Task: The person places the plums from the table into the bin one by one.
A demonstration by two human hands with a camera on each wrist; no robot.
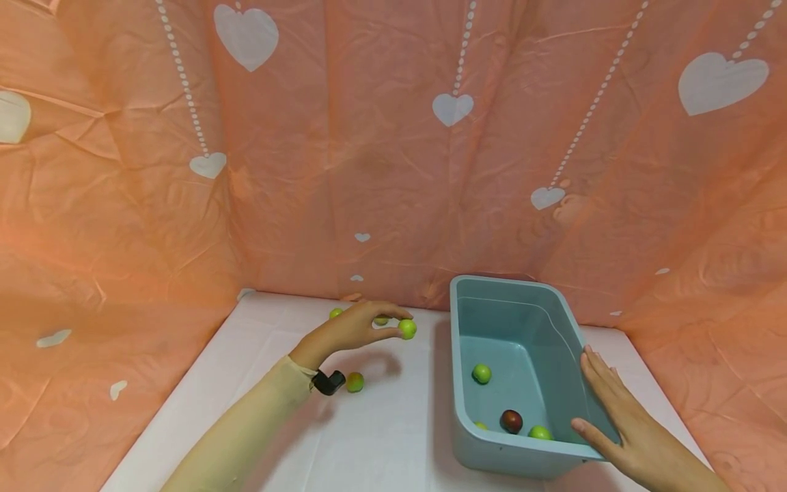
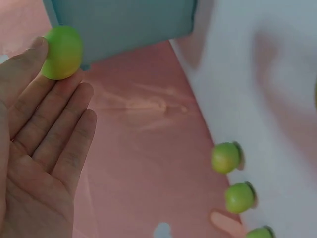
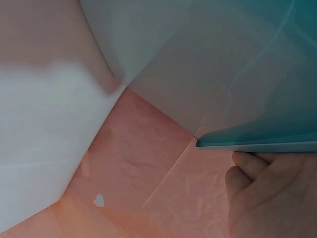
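Left hand (image 1: pixel 353 328): grip closed by the fingertips on a small round green fruit (image 1: pixel 407 329), held above the white worktop (image 1: pixel 381 424), just left of the rectangular teal plastic tub (image 1: pixel 492 458). Right hand (image 1: pixel 621 410): grip wide, straight fingers resting on the tub's right rim. In the tub: green fruits and one dark red fruit (image 1: pixel 511 421). On the worktop: further green fruits near the left wrist.

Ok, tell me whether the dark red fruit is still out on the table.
No, the dark red fruit lies inside the blue tub.
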